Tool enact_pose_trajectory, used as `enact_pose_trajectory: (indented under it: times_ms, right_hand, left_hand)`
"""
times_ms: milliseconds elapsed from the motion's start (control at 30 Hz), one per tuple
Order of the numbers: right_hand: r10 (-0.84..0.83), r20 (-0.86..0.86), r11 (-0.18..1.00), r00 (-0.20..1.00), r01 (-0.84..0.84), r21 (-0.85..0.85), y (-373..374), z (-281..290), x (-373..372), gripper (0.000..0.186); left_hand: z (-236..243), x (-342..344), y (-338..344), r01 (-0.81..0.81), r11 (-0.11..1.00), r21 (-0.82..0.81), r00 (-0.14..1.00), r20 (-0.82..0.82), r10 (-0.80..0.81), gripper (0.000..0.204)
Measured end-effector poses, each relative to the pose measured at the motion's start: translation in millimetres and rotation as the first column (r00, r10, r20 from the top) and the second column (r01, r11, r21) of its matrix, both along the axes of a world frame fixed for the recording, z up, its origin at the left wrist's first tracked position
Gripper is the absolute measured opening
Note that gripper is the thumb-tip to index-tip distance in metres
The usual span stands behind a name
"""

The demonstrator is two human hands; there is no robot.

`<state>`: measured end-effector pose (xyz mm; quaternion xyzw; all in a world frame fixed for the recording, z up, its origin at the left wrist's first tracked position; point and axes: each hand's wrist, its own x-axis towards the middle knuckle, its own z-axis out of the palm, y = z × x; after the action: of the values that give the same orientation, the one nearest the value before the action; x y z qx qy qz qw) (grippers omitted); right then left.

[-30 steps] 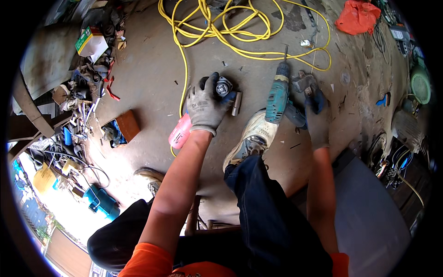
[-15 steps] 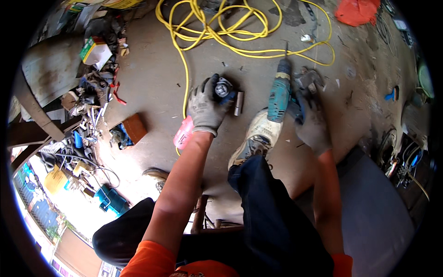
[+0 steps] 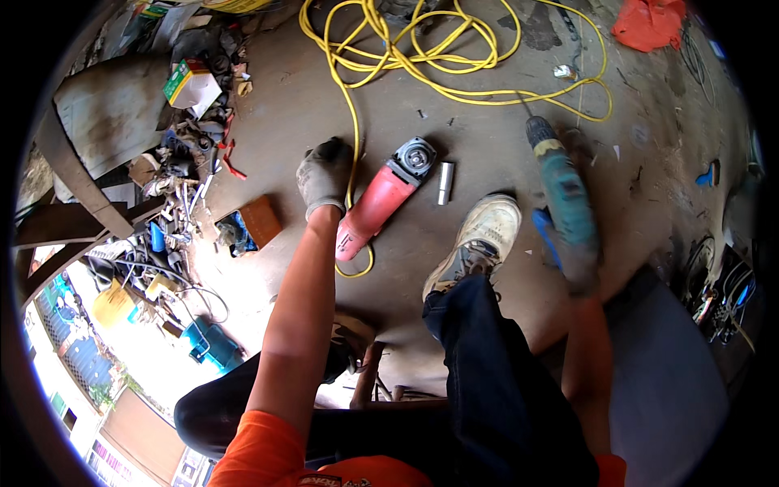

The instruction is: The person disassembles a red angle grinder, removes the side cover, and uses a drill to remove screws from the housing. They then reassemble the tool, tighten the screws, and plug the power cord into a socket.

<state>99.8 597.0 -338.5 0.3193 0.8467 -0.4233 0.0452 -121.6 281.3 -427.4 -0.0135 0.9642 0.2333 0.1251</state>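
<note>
My right hand (image 3: 581,264), in a grey glove, is wrapped around a teal cordless-looking drill (image 3: 564,191), a little blurred, its long bit pointing away from me. My left hand (image 3: 319,178), also gloved, is curled closed just left of the yellow cord; its fingers' undersides are hidden. Between the hands lies a red angle grinder (image 3: 380,199) with a grey gear head and no disc on its spindle. A short metal socket (image 3: 445,183) rests beside that head, touching nothing else.
My shoe (image 3: 491,223) stands between the grinder and the drill. A yellow cord (image 3: 389,61) coils across the far floor. A brown box (image 3: 259,221) sits left of my hand, near piled scrap (image 3: 182,138). An orange-red bag (image 3: 649,23) lies far right.
My left hand has left the grinder's head and moved left, uncovering the tool. My right hand has taken the drill and carried it right, away from my shoe.
</note>
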Motion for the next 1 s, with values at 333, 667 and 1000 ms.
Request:
enact_pose_trajectory:
  times_ms: [333,667,1000]
  right_hand:
    - [-0.145,-0.112,0.953,0.983,0.109,-0.284,3.3,82.5,55.4,0.038]
    - [-0.01,-0.118,0.915,0.993,-0.038,-0.401,-11.8,120.0,47.4,0.043]
    - [0.177,-0.229,0.953,0.957,-0.225,-0.205,-18.2,124.1,28.0,0.042]
  left_hand:
    - [5.9,1.8,-6.2,-0.251,0.67,0.699,0.967,0.207,0.147,0.01]
    - [86.2,52.0,25.4,0.451,0.678,0.58,0.867,-0.106,-0.486,0.046]
    - [80.6,54.7,28.6,0.523,0.638,0.565,0.827,-0.157,-0.54,0.049]
